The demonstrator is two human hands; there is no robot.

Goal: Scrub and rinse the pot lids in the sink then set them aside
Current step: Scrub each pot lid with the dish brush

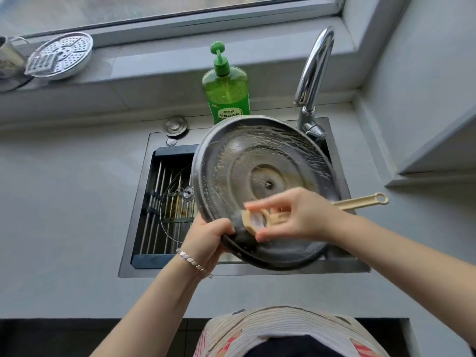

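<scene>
Left hand [208, 240] grips the steel lid [257, 161] at its lower-left rim: fingers [219, 228] curl over the edge, thumb side hidden behind. The lid is held tilted above the sink [159, 272], underside toward the camera, streaked with suds. Most of it spreads up and right from the left fingers.

Right hand [296, 217] pinches the brush [358, 203] near its head, index finger stretched along the top, thumb under, other fingers loosely curled. The dark scrub pad sits just past the right fingertips, pressed on the lid's inner face close to the rim and almost touching the left fingers. The beige handle runs back under the palm and sticks out right, loop end clear of the lid.

A glass lid [177, 199] lies on the rack [154, 217] in the sink, left of and below the left fingers, partly hidden by the steel lid.

Bracelet [193, 261] on the left wrist. Green soap bottle [226, 94] and faucet [313, 70] behind the lid. Perforated steamer plate [60, 55] on the sill, far left.
</scene>
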